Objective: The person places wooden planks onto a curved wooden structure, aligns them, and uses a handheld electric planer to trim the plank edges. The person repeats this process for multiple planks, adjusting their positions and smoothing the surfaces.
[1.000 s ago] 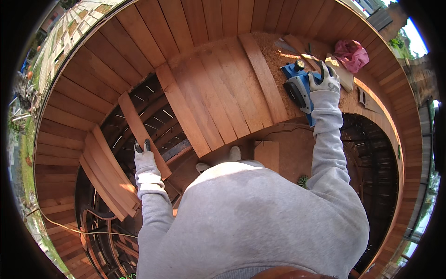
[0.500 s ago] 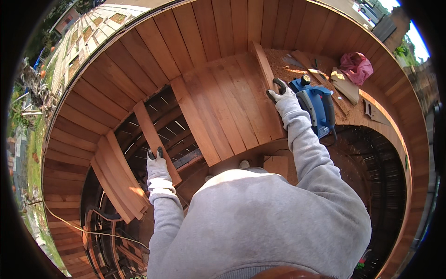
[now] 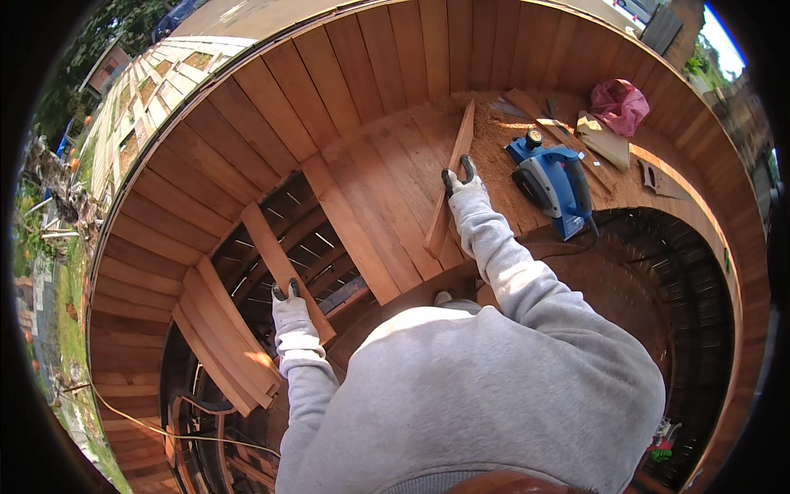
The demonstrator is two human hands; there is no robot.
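My right hand [image 3: 463,183], in a grey and black work glove, is closed around a narrow wooden plank [image 3: 464,136]. This plank is tilted on edge above the fitted seat boards [image 3: 362,214]. My left hand [image 3: 289,303], gloved alike, grips the near part of another wooden plank [image 3: 278,251], which lies across the open dark frame [image 3: 317,239]. Gaps show on both sides of that plank. To the right of my right hand, a blue electric planer [image 3: 553,183] rests on the bench among wood shavings.
Loose planks [image 3: 218,329] lie together at the left. A pink plastic bag [image 3: 620,107], offcuts [image 3: 603,142] and a handsaw [image 3: 657,179] sit at the back right. A curved plank wall [image 3: 370,62] surrounds the bench. A yellow cord [image 3: 181,434] runs at the lower left.
My right hand has moved left with its plank, away from the planer, and the plank has swung to a different slant. My left hand keeps its grip on the other plank.
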